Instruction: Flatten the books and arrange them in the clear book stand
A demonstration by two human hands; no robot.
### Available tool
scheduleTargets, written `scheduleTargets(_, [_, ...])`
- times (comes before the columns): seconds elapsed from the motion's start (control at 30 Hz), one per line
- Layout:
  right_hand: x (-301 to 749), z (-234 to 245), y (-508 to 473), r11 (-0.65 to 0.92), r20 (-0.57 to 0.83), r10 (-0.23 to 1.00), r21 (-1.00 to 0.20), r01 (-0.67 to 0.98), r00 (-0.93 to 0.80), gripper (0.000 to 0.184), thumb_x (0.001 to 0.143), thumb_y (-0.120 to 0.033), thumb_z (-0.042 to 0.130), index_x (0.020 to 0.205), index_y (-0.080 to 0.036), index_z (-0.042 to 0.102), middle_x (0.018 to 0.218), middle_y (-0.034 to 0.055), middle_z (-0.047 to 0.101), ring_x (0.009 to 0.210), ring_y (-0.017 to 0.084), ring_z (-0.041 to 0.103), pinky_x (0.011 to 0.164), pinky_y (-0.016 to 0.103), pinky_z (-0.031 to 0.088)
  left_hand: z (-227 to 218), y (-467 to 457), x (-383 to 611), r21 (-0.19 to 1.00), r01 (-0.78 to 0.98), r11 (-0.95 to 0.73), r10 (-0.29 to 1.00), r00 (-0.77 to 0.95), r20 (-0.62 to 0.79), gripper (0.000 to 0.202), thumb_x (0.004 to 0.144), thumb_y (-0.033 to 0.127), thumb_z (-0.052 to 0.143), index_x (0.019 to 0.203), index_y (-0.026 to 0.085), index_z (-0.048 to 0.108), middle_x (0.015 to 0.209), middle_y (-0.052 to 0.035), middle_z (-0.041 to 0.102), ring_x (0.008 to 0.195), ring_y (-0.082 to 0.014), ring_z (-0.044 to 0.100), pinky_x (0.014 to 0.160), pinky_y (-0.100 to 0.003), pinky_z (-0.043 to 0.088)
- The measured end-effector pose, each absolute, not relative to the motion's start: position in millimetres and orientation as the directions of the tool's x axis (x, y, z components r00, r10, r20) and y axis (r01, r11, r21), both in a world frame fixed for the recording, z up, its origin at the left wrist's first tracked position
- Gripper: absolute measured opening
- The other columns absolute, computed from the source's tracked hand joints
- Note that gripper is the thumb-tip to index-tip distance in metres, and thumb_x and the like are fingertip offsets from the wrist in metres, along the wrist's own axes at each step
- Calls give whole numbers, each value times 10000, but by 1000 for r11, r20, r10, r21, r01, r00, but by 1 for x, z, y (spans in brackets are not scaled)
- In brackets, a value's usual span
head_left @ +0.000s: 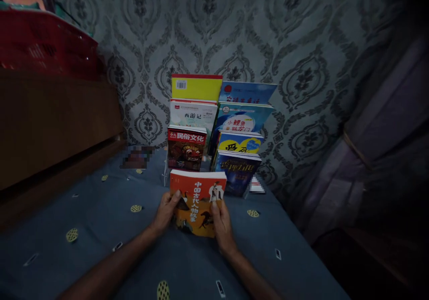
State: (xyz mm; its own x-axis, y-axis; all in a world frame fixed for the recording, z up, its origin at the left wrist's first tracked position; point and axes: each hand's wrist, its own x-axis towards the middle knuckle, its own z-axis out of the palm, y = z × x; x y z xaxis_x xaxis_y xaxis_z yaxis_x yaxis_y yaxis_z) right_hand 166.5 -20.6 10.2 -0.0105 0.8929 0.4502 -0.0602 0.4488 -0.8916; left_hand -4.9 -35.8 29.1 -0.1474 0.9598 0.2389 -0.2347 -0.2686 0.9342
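Both of my hands hold an orange book (197, 200) with Chinese writing and painted figures on its cover, just above the blue cloth (100, 228). My left hand (165, 211) grips its left edge, fingers curled over the cover. My right hand (221, 222) grips its lower right edge, thumb on the cover. The book stands right in front of a tiered display rack (165, 175) filled with several books: a dark red one (186, 148) and a dark blue one (237, 171) in the lowest row, white, blue and yellow ones (196, 87) stepped up behind.
A patterned grey wallpaper wall (268, 36) rises behind the rack. A wooden board (50, 121) runs along the left with a red basket (43, 41) on top. A purple tied curtain (365, 157) hangs at the right. The cloth bears yellow dotted ovals.
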Motion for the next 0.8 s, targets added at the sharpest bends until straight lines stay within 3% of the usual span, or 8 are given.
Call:
scheduleTargets(0.13, [180, 15, -31, 451, 448, 890, -892, 27, -87, 480, 906, -606, 526, 1135, -201, 648, 1090, 87, 740, 973, 256, 699, 829, 349, 588, 31, -44, -17, 951, -148, -271, 963, -30, 269, 556, 729, 647, 722, 937, 132, 738, 875, -78, 759, 834, -231, 703, 757, -285, 539])
scheduleTargets(0.3, [204, 19, -47, 530, 478, 843, -817, 229, -247, 386, 931, -523, 531, 1108, -213, 675, 1059, 87, 750, 946, 256, 705, 810, 352, 587, 36, -56, -29, 963, -64, -263, 957, 109, 269, 639, 716, 703, 692, 996, 131, 739, 934, -90, 763, 924, -271, 702, 806, -328, 553])
scheduleTargets(0.43, [213, 18, -54, 585, 521, 811, -731, 351, -266, 316, 942, -465, 533, 1002, -207, 705, 944, 72, 756, 882, 237, 710, 780, 331, 580, 38, -67, -35, 957, 17, -291, 938, 201, 281, 633, 763, 712, 635, 1001, 136, 743, 988, -96, 762, 1001, -289, 685, 889, -361, 537])
scheduleTargets(0.63, [212, 19, -60, 644, 588, 764, -670, 370, -265, 310, 938, -457, 550, 890, -197, 712, 801, 63, 748, 713, 208, 700, 630, 279, 563, 46, -81, -44, 948, 117, -297, 927, 272, 257, 563, 840, 630, 604, 1124, 160, 727, 1108, -87, 742, 1067, -282, 658, 965, -371, 503])
scheduleTargets(0.8, [211, 21, -64, 693, 653, 715, -614, 378, -250, 324, 956, -455, 532, 841, -207, 706, 745, 53, 738, 662, 202, 697, 619, 281, 571, 44, -81, -47, 950, 142, -279, 928, 296, 229, 572, 841, 637, 599, 1111, 151, 734, 1095, -92, 740, 1054, -283, 653, 964, -369, 495])
